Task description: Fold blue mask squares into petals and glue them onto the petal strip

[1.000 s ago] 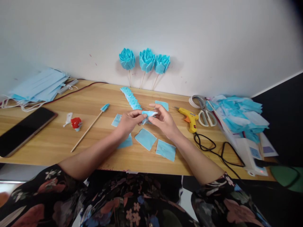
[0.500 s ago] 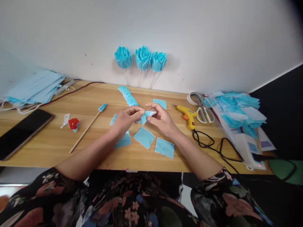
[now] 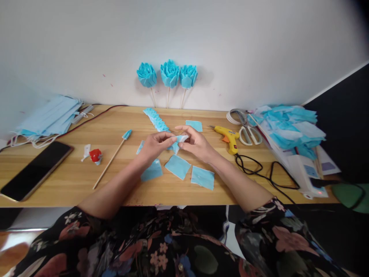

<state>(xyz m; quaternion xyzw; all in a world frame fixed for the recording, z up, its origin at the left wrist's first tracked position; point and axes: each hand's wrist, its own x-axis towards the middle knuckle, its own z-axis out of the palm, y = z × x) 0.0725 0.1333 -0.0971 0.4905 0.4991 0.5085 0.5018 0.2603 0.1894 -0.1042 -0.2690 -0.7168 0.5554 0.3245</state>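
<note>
A folded cloth piece (image 3: 181,141), pale blue with a white edge, is pinched between thumb and fingers of both hands: the left hand (image 3: 155,147) clamps its left side, the right hand (image 3: 198,147) its right, so neither is nearer. It bridges the space between the two grips, its longer line seemingly running side to side, with a soft corner drooping toward the person. Just on the near side of the grips, thin, flat, four-sided cloth patches (image 3: 177,167) lie on the smooth, wood-grained desk (image 3: 173,197). Just beyond the left grip is a ruffled blue strip (image 3: 155,119), crinkled along its length. Right of the grips sits a hard yellow glue gun (image 3: 230,138); farther left, a slim wooden stick (image 3: 109,163) with a tightly wrapped blue tip. Farthest beyond, three layered blue cloth flowers (image 3: 169,74) on thin stems stand against a pale wall (image 3: 230,46).
</note>
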